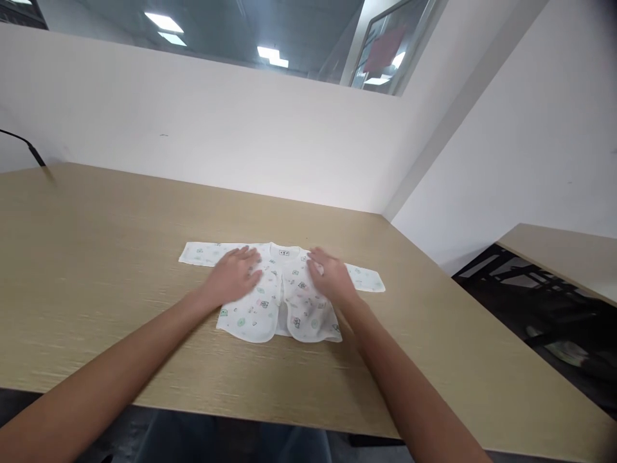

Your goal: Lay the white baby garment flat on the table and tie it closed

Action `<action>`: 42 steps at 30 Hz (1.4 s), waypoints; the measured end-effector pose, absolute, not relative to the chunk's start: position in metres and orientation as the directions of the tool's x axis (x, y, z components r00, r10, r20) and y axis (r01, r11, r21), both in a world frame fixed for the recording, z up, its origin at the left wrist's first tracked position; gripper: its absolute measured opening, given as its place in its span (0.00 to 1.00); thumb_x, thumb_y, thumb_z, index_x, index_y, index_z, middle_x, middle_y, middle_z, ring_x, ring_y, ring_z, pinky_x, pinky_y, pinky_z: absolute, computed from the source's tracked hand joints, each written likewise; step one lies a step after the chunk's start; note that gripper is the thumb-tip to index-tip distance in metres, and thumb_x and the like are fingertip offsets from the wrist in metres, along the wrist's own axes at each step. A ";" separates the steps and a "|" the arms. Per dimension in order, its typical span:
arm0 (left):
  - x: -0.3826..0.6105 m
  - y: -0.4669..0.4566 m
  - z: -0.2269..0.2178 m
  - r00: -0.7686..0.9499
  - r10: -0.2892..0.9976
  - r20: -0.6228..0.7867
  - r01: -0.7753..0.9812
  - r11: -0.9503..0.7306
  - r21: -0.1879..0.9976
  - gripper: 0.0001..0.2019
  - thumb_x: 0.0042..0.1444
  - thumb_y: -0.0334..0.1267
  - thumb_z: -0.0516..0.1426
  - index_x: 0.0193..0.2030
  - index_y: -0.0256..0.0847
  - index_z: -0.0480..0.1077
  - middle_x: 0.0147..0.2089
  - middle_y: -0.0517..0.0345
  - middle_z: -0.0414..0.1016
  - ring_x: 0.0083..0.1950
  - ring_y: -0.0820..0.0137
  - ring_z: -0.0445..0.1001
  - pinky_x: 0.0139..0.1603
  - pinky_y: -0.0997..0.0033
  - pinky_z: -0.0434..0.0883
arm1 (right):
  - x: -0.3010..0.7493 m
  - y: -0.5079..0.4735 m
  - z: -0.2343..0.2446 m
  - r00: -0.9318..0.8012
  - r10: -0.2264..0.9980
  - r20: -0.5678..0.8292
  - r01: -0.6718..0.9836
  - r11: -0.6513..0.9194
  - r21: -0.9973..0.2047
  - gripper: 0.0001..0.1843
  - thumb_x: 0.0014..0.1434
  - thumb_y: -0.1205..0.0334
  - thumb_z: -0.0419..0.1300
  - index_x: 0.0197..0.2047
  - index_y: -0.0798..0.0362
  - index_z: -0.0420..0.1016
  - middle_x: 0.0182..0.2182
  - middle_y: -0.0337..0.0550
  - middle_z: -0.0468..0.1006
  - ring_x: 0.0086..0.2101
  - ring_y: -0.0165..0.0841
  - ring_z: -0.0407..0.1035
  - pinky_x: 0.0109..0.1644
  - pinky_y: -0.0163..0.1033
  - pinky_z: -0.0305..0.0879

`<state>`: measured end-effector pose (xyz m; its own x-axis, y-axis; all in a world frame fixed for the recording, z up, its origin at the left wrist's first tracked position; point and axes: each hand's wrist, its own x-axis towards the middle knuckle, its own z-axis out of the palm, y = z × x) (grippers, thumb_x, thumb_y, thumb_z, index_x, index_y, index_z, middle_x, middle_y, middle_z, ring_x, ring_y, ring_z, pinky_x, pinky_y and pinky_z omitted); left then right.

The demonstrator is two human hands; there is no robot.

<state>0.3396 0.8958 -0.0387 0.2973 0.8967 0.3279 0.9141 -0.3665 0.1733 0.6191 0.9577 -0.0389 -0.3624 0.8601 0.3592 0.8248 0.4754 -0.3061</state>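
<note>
A small white baby jacket (pixel 263 299) with a green and grey print lies spread on the table, its neckline toward the wall. Its sleeves reach out to both sides, and the front edges part slightly below the middle. My left hand (pixel 235 275) rests flat with fingers extended on the left shoulder area, covering part of that sleeve. On the other shoulder lies my right hand (pixel 330 273), its fingers stretched out and slightly blurred. Neither hand grips the cloth.
The wooden table (pixel 120 257) meets a white wall (pixel 216 135) with a window above. At far left a black cable (pixel 35 153) comes down to the tabletop. A second tabletop (pixel 563 254) stands beyond the right edge, above dark metal framing.
</note>
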 end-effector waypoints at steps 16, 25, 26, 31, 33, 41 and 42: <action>0.327 0.905 -0.054 0.356 0.928 0.114 0.898 -0.373 0.233 0.35 0.70 0.63 0.35 0.77 0.48 0.49 0.79 0.55 0.39 0.79 0.61 0.39 0.76 0.48 0.43 | 0.606 0.945 -0.056 -0.431 0.901 0.047 0.876 0.430 -0.219 0.42 0.72 0.40 0.37 0.77 0.61 0.44 0.75 0.50 0.38 0.74 0.46 0.32 0.75 0.56 0.36; 0.251 0.931 -0.049 0.045 0.999 -0.002 0.983 -0.044 0.176 0.35 0.69 0.61 0.33 0.77 0.48 0.50 0.79 0.55 0.40 0.79 0.50 0.36 0.73 0.33 0.39 | 0.715 0.996 -0.066 0.039 0.998 -0.043 0.990 -0.044 -0.130 0.37 0.73 0.43 0.36 0.76 0.53 0.49 0.75 0.56 0.42 0.73 0.53 0.35 0.73 0.62 0.35; 0.250 0.929 -0.047 0.024 0.999 0.021 0.987 -0.027 0.156 0.35 0.69 0.61 0.34 0.76 0.49 0.51 0.79 0.55 0.41 0.79 0.48 0.35 0.73 0.31 0.38 | 0.716 0.996 -0.064 0.077 0.997 -0.033 0.988 -0.080 -0.130 0.37 0.72 0.43 0.37 0.76 0.54 0.50 0.75 0.58 0.42 0.73 0.55 0.34 0.73 0.63 0.34; 0.286 0.916 -0.039 0.096 0.968 0.233 0.979 -0.134 0.152 0.33 0.71 0.56 0.34 0.74 0.43 0.56 0.77 0.50 0.49 0.79 0.51 0.40 0.74 0.36 0.41 | 0.673 0.980 -0.050 -0.062 0.990 0.126 0.973 0.088 -0.211 0.37 0.73 0.45 0.38 0.77 0.57 0.48 0.75 0.58 0.40 0.73 0.54 0.29 0.74 0.62 0.33; 0.305 0.912 -0.040 0.156 0.951 0.269 0.966 -0.203 0.158 0.32 0.71 0.56 0.35 0.74 0.43 0.57 0.77 0.51 0.51 0.78 0.54 0.44 0.75 0.40 0.43 | 0.654 0.975 -0.047 -0.169 0.973 0.157 0.953 0.203 -0.227 0.37 0.73 0.45 0.37 0.77 0.58 0.47 0.75 0.56 0.39 0.73 0.52 0.29 0.74 0.60 0.35; 0.276 0.925 -0.051 0.066 0.997 0.027 0.955 -0.071 0.288 0.40 0.69 0.62 0.29 0.76 0.39 0.51 0.78 0.44 0.45 0.78 0.52 0.43 0.74 0.37 0.45 | 0.682 0.985 -0.061 -0.145 0.986 -0.076 0.956 0.120 -0.269 0.39 0.73 0.44 0.34 0.77 0.60 0.45 0.75 0.54 0.40 0.73 0.49 0.33 0.75 0.61 0.35; 0.269 0.926 -0.050 0.036 0.999 0.034 0.960 -0.044 0.275 0.40 0.69 0.62 0.30 0.75 0.38 0.52 0.78 0.42 0.46 0.78 0.51 0.44 0.73 0.36 0.45 | 0.688 0.986 -0.061 -0.124 0.989 -0.082 0.956 0.097 -0.275 0.39 0.73 0.45 0.33 0.77 0.61 0.45 0.75 0.54 0.40 0.73 0.48 0.34 0.75 0.60 0.34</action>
<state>0.2686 0.9259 -0.0498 0.0359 0.9988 0.0344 0.9604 -0.0440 0.2752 0.6877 0.9863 -0.0612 -0.1241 0.9888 -0.0824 0.9564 0.0971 -0.2754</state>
